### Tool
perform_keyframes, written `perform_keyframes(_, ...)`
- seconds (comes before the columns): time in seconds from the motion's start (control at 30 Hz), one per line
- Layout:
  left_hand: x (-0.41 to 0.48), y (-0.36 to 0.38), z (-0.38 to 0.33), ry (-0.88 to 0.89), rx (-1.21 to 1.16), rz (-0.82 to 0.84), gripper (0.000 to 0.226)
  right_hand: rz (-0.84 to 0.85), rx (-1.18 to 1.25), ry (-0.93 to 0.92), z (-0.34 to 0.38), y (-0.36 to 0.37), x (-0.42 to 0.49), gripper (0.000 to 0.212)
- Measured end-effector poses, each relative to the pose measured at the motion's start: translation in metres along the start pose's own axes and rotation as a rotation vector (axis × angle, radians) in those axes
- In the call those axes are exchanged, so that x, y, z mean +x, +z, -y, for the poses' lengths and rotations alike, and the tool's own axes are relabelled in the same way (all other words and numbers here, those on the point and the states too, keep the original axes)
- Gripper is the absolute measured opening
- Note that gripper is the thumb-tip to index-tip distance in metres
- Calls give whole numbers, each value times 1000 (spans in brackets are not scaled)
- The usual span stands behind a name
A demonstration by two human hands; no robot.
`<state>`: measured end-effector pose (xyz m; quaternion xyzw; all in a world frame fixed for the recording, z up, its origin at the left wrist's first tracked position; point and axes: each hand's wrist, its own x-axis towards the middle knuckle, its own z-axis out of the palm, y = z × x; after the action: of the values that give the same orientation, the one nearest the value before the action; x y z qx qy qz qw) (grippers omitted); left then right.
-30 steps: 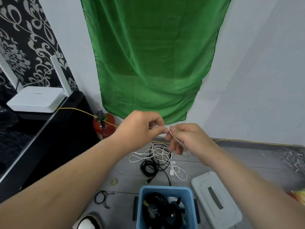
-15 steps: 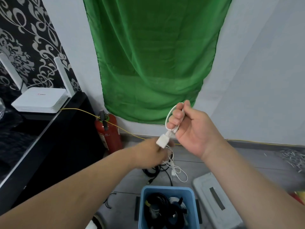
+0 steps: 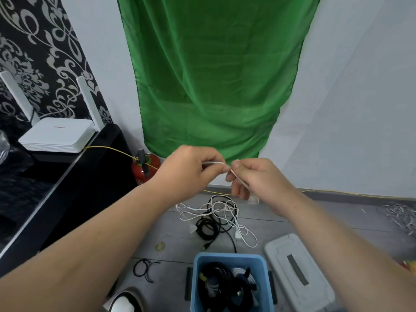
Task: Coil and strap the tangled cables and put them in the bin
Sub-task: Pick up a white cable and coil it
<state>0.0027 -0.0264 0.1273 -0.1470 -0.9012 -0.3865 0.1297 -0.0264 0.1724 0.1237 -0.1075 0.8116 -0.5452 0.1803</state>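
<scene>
Both hands are raised in front of the green cloth, fingertips almost touching. My left hand (image 3: 191, 170) pinches a thin white cable (image 3: 213, 163) between thumb and fingers. My right hand (image 3: 256, 179) pinches the same cable, which runs down under its fingers to a white plug (image 3: 253, 200) hanging below. On the floor beneath lies a tangle of white cables (image 3: 222, 212) over a black cable (image 3: 208, 228). The blue bin (image 3: 229, 258) stands at the bottom centre with several coiled black and white cables inside.
A grey lid (image 3: 299, 273) lies right of the bin. Loose black straps (image 3: 144, 269) and a small ring lie on the floor at left. A red extinguisher (image 3: 144, 170) stands by the wall, a white router (image 3: 58, 136) on the black cabinet. White scraps (image 3: 400, 215) lie at far right.
My right hand came down from in front of the cloth and my left hand rose to meet it; both now pinch the cable close together, the plug hanging under my right hand.
</scene>
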Motion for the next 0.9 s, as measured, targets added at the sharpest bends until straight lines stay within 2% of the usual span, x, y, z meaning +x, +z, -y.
perform_keyframes(0.07, 2, -2, 5, -25, -12, -80, 24, 70, 94, 26, 1, 7, 1, 44)
perform_keyframes(0.17, 7, -3, 10, -58, -111, -126, 18, 239, 462, 113, 6, 10, -1, 46)
perform_keyframes(0.23, 5, 1, 15, -82, -172, -79, 12, 357, 675, 157, 13, 9, -5, 44)
perform_keyframes(0.3, 1, 8, 22, -159, -171, 37, 21, 401, 796, 131, 20, 11, -8, 39)
perform_keyframes(0.37, -6, 15, 24, -285, -145, 213, 29, 337, 915, 110, 23, 15, -7, 36)
perform_keyframes(0.43, -12, 23, 26, -363, -94, 385, 33, 190, 1035, 111, 23, 14, -2, 36)
perform_keyframes(0.53, -25, 29, 31, -339, 4, 603, 27, -33, 1197, 121, 15, 1, 8, 32)
perform_keyframes(0.6, -32, 31, 31, -300, 50, 690, 15, -160, 1260, 147, 9, -9, 13, 27)
perform_keyframes(0.67, -36, 33, 27, -280, 71, 731, 15, -277, 1265, 174, 0, -20, 18, 25)
perform_keyframes(0.73, -38, 37, 16, -230, 88, 761, 16, -356, 1162, 170, -11, -30, 23, 24)
perform_keyframes(0.83, -39, 40, -3, -48, 111, 737, 16, -414, 630, 102, -30, -35, 26, 19)
perform_keyframes(0.9, -35, 37, -16, 35, 79, 639, 19, -385, 294, 50, -35, -30, 21, 17)
